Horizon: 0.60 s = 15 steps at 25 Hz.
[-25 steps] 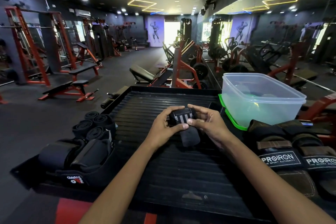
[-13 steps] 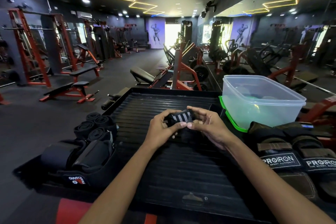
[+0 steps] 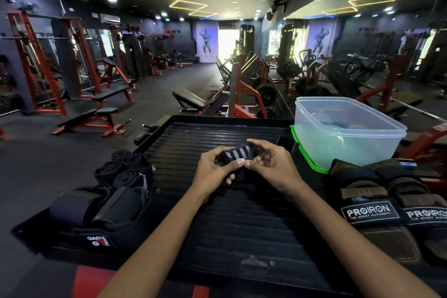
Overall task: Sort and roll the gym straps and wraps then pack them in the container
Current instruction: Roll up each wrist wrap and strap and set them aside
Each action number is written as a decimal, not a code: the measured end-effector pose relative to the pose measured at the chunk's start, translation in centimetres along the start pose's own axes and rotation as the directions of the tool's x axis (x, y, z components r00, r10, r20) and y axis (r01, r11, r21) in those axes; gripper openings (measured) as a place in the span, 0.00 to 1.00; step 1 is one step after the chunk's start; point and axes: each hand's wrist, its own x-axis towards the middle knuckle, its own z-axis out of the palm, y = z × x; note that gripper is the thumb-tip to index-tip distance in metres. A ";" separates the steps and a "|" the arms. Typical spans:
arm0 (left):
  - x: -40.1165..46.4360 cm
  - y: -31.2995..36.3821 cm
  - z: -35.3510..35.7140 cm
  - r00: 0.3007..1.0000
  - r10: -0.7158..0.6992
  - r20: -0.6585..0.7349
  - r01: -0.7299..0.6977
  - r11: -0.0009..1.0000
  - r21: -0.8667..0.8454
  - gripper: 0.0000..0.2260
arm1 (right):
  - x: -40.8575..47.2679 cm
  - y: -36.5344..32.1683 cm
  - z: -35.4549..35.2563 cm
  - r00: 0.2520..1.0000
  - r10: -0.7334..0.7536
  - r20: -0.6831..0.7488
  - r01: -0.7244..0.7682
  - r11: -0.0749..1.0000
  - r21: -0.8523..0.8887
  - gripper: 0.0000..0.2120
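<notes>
Both hands, left hand (image 3: 212, 169) and right hand (image 3: 271, 164), gripped black grey-striped rolled wrap (image 3: 238, 156) over black ribbed bench (image 3: 242, 220); clear plastic container (image 3: 348, 133) probably empty.

Striped wrap (image 3: 238, 155) partly hidden by fingers; PROIRON straps (image 3: 396, 213) cut off at right edge; container (image 3: 348, 133) contents unclear.

Two bare forearms entered the frame from 6 o'clock. No sleeves, gloves, watches or rings were worn. The left hand (image 3: 212, 169) and right hand (image 3: 273, 164) had short, trimmed fingernails. Both wrists were uncovered up to the frame edge.
</notes>
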 end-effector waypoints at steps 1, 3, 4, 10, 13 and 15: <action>0.0 0.0 0.0 1.000 -0.001 0.007 0.001 1.000 -0.003 0.11 | 0.0 0.0 0.0 1.000 -0.009 -0.010 0.009 1.000 -0.024 0.25; -0.1 0.1 -0.1 1.000 -0.002 0.021 0.002 1.000 -0.003 0.09 | -0.1 0.0 -0.1 0.999 -0.035 -0.024 0.033 0.997 -0.066 0.24; -0.1 0.1 -0.1 1.000 -0.002 0.024 0.002 1.000 0.006 0.09 | -0.1 0.1 -0.1 0.998 -0.047 -0.031 0.044 0.996 -0.077 0.23; -0.1 0.3 -0.3 0.998 0.022 0.052 -0.023 0.999 0.023 0.07 | 0.1 0.3 -0.5 0.998 -0.061 0.009 0.061 0.998 -0.034 0.25; -0.2 0.4 -0.1 0.992 -0.012 0.125 0.018 0.999 -0.047 0.09 | 0.0 -0.1 -1.1 0.990 -0.092 0.108 0.079 0.990 0.117 0.27; -0.2 0.6 -0.1 0.988 -0.042 0.151 0.057 0.994 -0.097 0.13 | 0.0 -0.1 -1.1 0.980 -0.114 0.166 0.085 0.981 0.173 0.26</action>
